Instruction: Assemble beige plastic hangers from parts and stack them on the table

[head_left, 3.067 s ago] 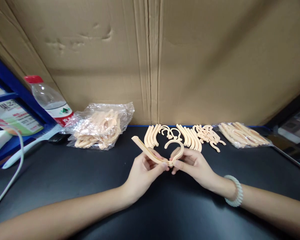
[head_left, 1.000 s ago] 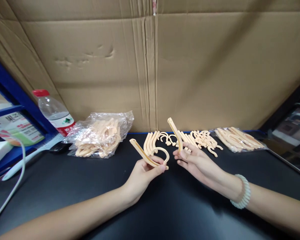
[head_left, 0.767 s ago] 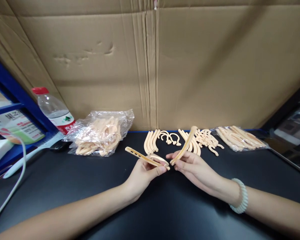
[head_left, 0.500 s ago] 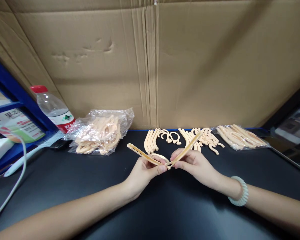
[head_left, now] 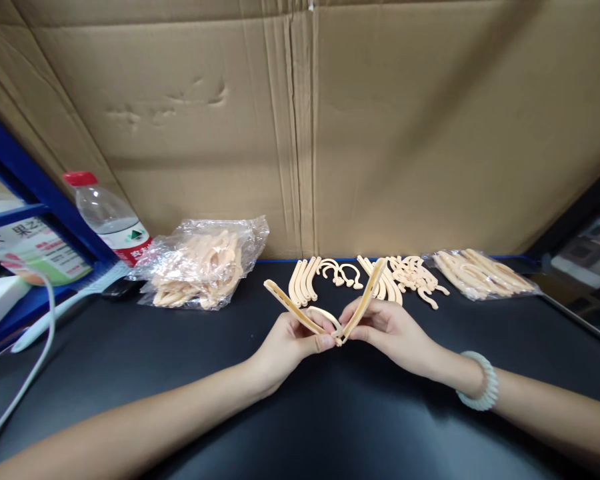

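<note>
Low over the dark table, my left hand pinches a beige plastic hanger arm near its inner end. My right hand grips a second hanger arm the same way. The two arms meet at their lower ends and spread into a V, hollow sides towards me. Between them a curved beige piece, seemingly a hanger hook, reaches down to the joint. My fingers partly hide how the ends fit together.
Behind my hands lie loose hanger arms, hooks and a heap of small beige pieces. Plastic bags of parts lie left and right. A bottle, a brush and a cable are at the left.
The two hanger arms have swung closer together, from a wide V to a narrower one, and tilted so their hollow sides show more. Both hands stay nearly in place.
</note>
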Motion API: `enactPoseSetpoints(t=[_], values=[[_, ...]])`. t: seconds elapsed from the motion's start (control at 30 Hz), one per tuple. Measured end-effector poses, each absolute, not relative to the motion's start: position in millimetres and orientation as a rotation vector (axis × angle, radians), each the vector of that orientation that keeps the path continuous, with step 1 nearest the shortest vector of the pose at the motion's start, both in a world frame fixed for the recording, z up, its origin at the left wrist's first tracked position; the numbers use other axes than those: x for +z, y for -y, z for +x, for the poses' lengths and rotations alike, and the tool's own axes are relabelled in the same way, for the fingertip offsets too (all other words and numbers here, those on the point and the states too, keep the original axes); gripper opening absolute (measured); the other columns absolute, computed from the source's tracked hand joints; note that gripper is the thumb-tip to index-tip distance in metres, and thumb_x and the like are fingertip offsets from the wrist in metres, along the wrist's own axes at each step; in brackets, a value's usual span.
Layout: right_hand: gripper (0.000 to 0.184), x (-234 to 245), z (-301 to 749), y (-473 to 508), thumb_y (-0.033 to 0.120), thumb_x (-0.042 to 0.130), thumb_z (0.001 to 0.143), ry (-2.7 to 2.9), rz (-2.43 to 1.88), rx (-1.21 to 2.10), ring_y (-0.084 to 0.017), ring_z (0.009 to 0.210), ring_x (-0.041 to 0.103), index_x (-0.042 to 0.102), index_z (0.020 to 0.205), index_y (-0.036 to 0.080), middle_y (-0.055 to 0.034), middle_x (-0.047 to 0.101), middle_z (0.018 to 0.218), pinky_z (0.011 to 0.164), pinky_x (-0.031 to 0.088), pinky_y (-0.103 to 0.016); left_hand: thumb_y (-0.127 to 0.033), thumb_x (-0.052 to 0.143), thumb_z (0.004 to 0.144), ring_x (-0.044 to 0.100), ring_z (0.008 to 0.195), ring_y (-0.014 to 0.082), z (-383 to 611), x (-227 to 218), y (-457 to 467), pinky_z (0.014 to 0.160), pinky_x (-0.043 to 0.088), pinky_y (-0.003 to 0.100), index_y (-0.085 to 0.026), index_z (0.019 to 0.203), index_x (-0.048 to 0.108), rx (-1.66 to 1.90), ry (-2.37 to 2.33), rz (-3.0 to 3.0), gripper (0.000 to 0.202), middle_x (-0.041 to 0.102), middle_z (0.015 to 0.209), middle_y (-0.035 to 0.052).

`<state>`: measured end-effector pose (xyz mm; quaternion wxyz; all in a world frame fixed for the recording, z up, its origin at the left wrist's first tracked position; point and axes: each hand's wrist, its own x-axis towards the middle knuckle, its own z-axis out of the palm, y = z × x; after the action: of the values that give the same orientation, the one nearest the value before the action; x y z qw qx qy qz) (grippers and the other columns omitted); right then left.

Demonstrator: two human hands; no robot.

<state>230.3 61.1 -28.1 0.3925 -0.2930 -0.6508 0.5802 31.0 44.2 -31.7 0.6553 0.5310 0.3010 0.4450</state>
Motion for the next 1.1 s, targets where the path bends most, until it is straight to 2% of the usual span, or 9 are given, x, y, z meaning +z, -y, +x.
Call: enactPoseSetpoints(t=[0.3, 0.63, 0.83, 0.93, 1.1], values=[[0.003, -28, 226, -53, 0.019, 0.069, 0.077, 1.696, -0.791, 1.334, -0.016, 0.073, 0.067, 0.068, 0.079, 0.020, -0.0001, 0.069, 0.075, 0.072, 0.056, -0.029, -0.015, 0.079, 0.068, 0.058, 0.069, 0.0118, 37, -33, -34, 0.070, 0.045, 0.022, -0.016, 0.068, 0.071, 1.137, -0.795, 1.157, 0.008, 0.065, 0.068, -0.0016], [0.010, -35, 218, -45, 0.024, 0.074, 0.077, 1.602, -0.781, 1.195, -0.017, 0.076, 0.070, 0.070, 0.084, 0.019, -0.0038, 0.073, 0.084, 0.072, 0.058, -0.028, -0.023, 0.083, 0.065, 0.056, 0.072, 0.0122, 41, -35, -32, 0.071, 0.044, 0.024, -0.016, 0.071, 0.068, 1.256, -0.904, 1.057, 0.018, 0.064, 0.071, -0.0017], [0.023, -35, 212, -45, 0.034, 0.078, 0.073, 1.438, -0.862, 1.342, -0.015, 0.061, 0.067, 0.067, 0.084, 0.016, -0.0037, 0.071, 0.073, 0.061, 0.059, -0.028, -0.030, 0.082, 0.068, 0.057, 0.070, 0.0119, 42, -36, -32, 0.072, 0.046, 0.024, -0.015, 0.076, 0.070, 1.248, -0.934, 1.081, 0.021, 0.066, 0.070, -0.0004], [0.030, -35, 216, -50, 0.036, 0.082, 0.069, 1.368, -0.886, 1.435, -0.015, 0.060, 0.065, 0.064, 0.084, 0.016, -0.0026, 0.068, 0.070, 0.056, 0.057, -0.027, -0.033, 0.079, 0.073, 0.060, 0.071, 0.0124, 40, -35, -32, 0.071, 0.048, 0.024, -0.014, 0.082, 0.070, 1.224, -0.957, 1.118, 0.023, 0.068, 0.073, 0.0015], [0.028, -32, 243, -57, 0.034, 0.082, 0.071, 1.207, -0.861, 1.472, -0.009, 0.059, 0.057, 0.064, 0.085, 0.018, 0.0023, 0.059, 0.068, 0.051, 0.050, -0.020, -0.034, 0.082, 0.069, 0.064, 0.074, 0.0144, 22, -28, -36, 0.068, 0.052, 0.023, -0.014, 0.084, 0.066, 1.182, -1.016, 1.029, 0.030, 0.069, 0.081, 0.0043]])
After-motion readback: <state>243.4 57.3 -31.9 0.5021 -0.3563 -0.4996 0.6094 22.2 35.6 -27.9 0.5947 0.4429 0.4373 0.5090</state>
